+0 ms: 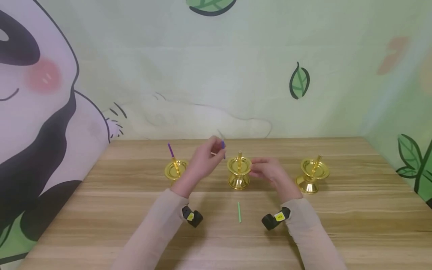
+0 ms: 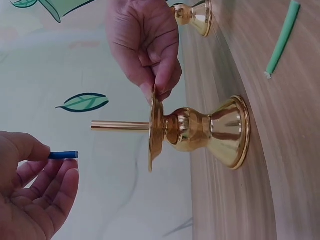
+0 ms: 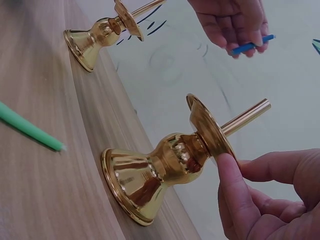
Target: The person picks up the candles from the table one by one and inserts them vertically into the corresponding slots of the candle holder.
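Observation:
My left hand pinches a short blue candle stick between thumb and fingers. It is held in the air, left of the middle brass candle holder in the head view and apart from its upright tube. With thumb and fingers, my right hand grips the right rim of that holder's dish. The holder's flared base stands on the table. A green candle stick lies on the wood between my forearms.
To the left, partly behind my left arm, another brass candle holder carries a purple candle stick. A third brass holder stands right of my right hand. Behind the wooden table hangs a printed backdrop.

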Available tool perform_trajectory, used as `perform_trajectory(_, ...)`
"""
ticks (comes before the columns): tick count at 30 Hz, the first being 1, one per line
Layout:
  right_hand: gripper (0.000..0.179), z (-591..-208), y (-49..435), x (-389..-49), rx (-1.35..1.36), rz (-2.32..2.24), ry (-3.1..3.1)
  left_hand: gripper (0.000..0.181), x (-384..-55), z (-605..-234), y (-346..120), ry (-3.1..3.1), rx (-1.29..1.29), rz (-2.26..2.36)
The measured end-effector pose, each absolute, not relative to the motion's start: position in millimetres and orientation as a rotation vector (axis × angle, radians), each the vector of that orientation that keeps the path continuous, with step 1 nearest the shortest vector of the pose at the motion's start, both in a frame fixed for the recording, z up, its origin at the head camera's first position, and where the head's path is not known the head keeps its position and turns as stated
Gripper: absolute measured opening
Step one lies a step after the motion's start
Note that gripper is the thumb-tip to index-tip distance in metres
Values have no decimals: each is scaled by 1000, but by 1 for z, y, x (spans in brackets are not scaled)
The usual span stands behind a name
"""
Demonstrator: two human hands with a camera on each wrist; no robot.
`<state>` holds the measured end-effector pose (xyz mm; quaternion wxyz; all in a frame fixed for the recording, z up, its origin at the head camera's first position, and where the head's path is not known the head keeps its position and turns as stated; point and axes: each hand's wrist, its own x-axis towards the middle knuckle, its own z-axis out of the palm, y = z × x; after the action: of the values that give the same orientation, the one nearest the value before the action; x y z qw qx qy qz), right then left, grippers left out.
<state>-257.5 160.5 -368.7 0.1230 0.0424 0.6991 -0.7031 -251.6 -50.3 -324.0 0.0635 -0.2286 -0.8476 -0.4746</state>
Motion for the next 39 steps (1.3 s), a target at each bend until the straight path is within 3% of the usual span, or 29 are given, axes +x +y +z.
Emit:
perform_trajectory(29, 39, -370, 162, -257, 118, -2028, 2084, 14, -274, -332, -10, -2411, -723, -1585)
perform_trajectory(39, 39, -370, 162, -257, 100, -2029, 2073, 14, -274, -329, -10, -2477, -828, -1362)
